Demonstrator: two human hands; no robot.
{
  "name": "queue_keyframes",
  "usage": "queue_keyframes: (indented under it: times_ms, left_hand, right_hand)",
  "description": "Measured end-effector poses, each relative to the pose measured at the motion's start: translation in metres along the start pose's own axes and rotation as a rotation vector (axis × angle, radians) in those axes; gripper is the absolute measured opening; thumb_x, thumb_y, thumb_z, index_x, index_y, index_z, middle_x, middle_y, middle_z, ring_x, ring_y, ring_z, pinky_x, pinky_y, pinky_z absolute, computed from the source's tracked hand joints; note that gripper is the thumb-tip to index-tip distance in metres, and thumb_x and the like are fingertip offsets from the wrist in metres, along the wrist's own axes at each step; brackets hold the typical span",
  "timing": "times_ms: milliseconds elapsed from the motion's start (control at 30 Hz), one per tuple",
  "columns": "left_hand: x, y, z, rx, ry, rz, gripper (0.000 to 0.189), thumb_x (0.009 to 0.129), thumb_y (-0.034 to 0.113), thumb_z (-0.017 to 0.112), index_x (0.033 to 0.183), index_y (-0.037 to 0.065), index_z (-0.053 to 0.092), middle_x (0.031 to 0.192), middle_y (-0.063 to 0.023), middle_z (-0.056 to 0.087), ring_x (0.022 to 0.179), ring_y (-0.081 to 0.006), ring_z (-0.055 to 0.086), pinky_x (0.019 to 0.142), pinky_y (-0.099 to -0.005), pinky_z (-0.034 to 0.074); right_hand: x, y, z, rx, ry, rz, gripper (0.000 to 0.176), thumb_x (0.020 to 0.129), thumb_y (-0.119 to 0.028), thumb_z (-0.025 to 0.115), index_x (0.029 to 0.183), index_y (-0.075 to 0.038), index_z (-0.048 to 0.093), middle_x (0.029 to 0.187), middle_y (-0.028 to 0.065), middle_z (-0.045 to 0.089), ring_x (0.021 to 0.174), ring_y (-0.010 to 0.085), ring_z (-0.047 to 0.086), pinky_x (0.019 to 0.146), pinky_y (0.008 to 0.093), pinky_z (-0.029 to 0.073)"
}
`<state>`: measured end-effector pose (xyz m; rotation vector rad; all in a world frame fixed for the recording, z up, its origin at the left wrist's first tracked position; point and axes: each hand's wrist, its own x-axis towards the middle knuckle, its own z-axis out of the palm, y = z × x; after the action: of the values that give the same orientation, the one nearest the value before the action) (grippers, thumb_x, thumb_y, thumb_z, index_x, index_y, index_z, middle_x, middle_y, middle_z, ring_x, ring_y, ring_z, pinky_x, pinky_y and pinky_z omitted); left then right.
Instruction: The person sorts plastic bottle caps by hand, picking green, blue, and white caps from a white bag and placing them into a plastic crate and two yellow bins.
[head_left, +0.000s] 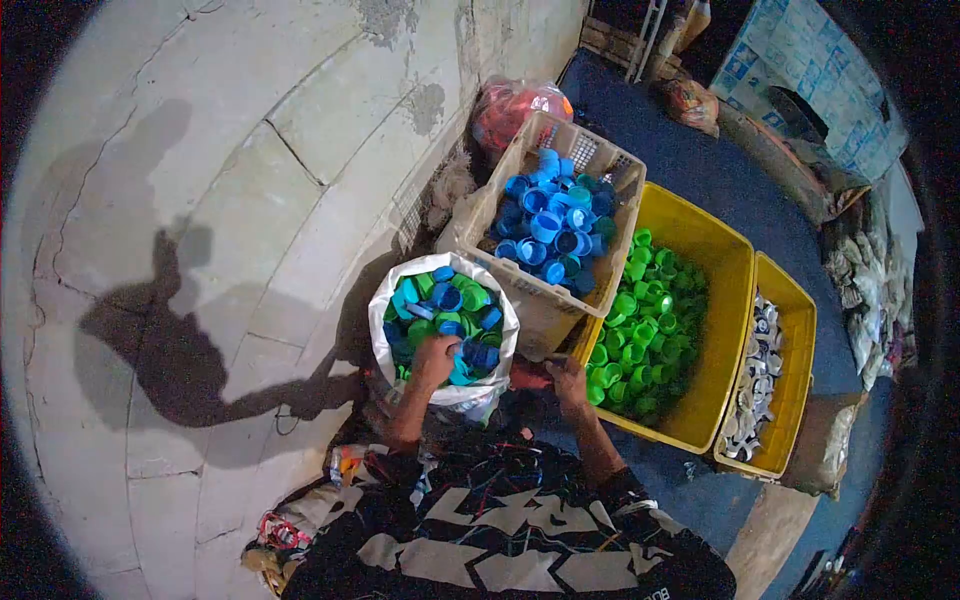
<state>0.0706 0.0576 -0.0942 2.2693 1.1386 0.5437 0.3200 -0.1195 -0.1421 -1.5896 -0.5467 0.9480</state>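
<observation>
My left hand reaches into a white sack of mixed blue, green and teal caps; its fingers are bent together among the caps, and what they hold is hidden. My right hand is beside the near left corner of a yellow crate of green caps, its fingers curled, with their contents too small to tell. Behind the sack, a beige crate holds blue caps. A narrower yellow crate at the right contains white and grey caps.
A cracked block wall with my shadow on it stands at the left. A red-filled plastic bag lies behind the beige crate. Stuffed bags line the right side, and a brown sack touches the narrow crate.
</observation>
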Motion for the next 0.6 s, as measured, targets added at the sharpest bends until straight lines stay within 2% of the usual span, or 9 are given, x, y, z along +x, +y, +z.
queue_keyframes:
  times_ms: [100, 200, 300, 367, 400, 433, 500, 533, 600]
  left_hand:
    - [-0.016, 0.015, -0.027, -0.062, 0.137, -0.072, 0.016, 0.08, 0.01, 0.067, 0.095, 0.006, 0.068, 0.087, -0.0175, 0.067, 0.076, -0.0364, 0.064, 0.068, -0.0436, 0.05]
    - [-0.036, 0.029, -0.046, -0.143, 0.239, -0.134, 0.016, 0.08, 0.009, 0.069, 0.095, 0.004, 0.067, 0.087, -0.0181, 0.066, 0.073, -0.034, 0.065, 0.065, -0.0407, 0.05]
    - [-0.055, 0.043, -0.059, -0.181, 0.258, -0.235, 0.016, 0.081, 0.009, 0.069, 0.095, 0.002, 0.066, 0.087, -0.0182, 0.066, 0.073, -0.0319, 0.065, 0.064, -0.0385, 0.05]
    - [-0.069, 0.041, -0.056, -0.249, 0.276, -0.254, 0.016, 0.081, 0.009, 0.069, 0.095, 0.002, 0.066, 0.086, -0.0178, 0.066, 0.072, -0.0311, 0.065, 0.064, -0.0378, 0.05]
    - [-0.076, 0.029, -0.042, -0.323, 0.327, -0.25, 0.013, 0.082, 0.008, 0.068, 0.093, 0.001, 0.066, 0.086, -0.0174, 0.066, 0.073, -0.0298, 0.065, 0.065, -0.0376, 0.051]
    - [-0.083, 0.025, -0.038, -0.269, 0.353, -0.215, 0.013, 0.082, 0.009, 0.068, 0.092, 0.001, 0.066, 0.086, -0.0169, 0.067, 0.074, -0.0292, 0.065, 0.066, -0.0375, 0.051]
    - [-0.091, 0.022, -0.034, -0.164, 0.403, -0.142, 0.013, 0.082, 0.01, 0.068, 0.091, 0.002, 0.067, 0.085, -0.0159, 0.067, 0.075, -0.028, 0.066, 0.067, -0.0374, 0.051]
    - [-0.089, 0.055, -0.057, -0.255, 0.345, -0.274, 0.015, 0.082, 0.014, 0.068, 0.09, 0.003, 0.067, 0.084, -0.014, 0.067, 0.076, -0.0268, 0.066, 0.069, -0.0375, 0.052]
    - [-0.094, 0.051, -0.052, -0.209, 0.377, -0.305, 0.014, 0.081, 0.014, 0.069, 0.09, 0.003, 0.067, 0.083, -0.0132, 0.067, 0.076, -0.026, 0.066, 0.068, -0.0374, 0.052]
  right_hand:
    - [0.005, -0.004, 0.017, 0.016, -0.095, 0.011, 0.022, 0.087, -0.012, 0.061, 0.106, -0.001, 0.063, 0.092, 0.0069, 0.066, 0.083, 0.0166, 0.06, 0.067, 0.0313, 0.049]
    - [0.001, -0.066, 0.054, 0.212, -0.202, 0.175, 0.02, 0.088, -0.012, 0.06, 0.105, -0.002, 0.065, 0.095, 0.0074, 0.067, 0.081, 0.0177, 0.062, 0.071, 0.032, 0.049]
    - [0.031, -0.045, 0.094, 0.326, -0.145, 0.319, 0.02, 0.088, -0.016, 0.061, 0.101, -0.002, 0.067, 0.09, 0.0085, 0.068, 0.076, 0.019, 0.062, 0.071, 0.032, 0.05]
    - [0.06, -0.023, 0.113, -0.066, -0.141, 0.217, 0.019, 0.081, -0.019, 0.068, 0.093, -0.005, 0.068, 0.08, 0.0073, 0.066, 0.072, 0.0207, 0.063, 0.066, 0.034, 0.053]
    - [0.075, -0.01, 0.123, -0.182, -0.12, 0.214, 0.019, 0.08, -0.021, 0.069, 0.092, -0.005, 0.069, 0.078, 0.0076, 0.066, 0.072, 0.021, 0.063, 0.065, 0.0345, 0.052]
    - [0.09, 0.003, 0.133, -0.297, -0.099, 0.213, 0.02, 0.08, -0.022, 0.07, 0.09, -0.005, 0.069, 0.077, 0.0078, 0.066, 0.071, 0.0214, 0.062, 0.065, 0.0351, 0.052]
    - [0.112, 0.024, 0.149, -0.374, -0.016, 0.32, 0.024, 0.084, -0.025, 0.067, 0.093, -0.002, 0.069, 0.08, 0.0099, 0.066, 0.073, 0.021, 0.06, 0.069, 0.0355, 0.048]
    - [0.098, 0.008, 0.152, -0.184, 0.098, 0.339, 0.022, 0.083, -0.023, 0.068, 0.093, -0.003, 0.07, 0.081, 0.008, 0.066, 0.07, 0.0192, 0.057, 0.067, 0.0365, 0.046]
    - [0.092, -0.002, 0.156, -0.221, 0.138, 0.219, 0.026, 0.077, -0.029, 0.073, 0.088, -0.005, 0.071, 0.08, 0.0096, 0.069, 0.071, 0.0203, 0.063, 0.065, 0.0364, 0.05]
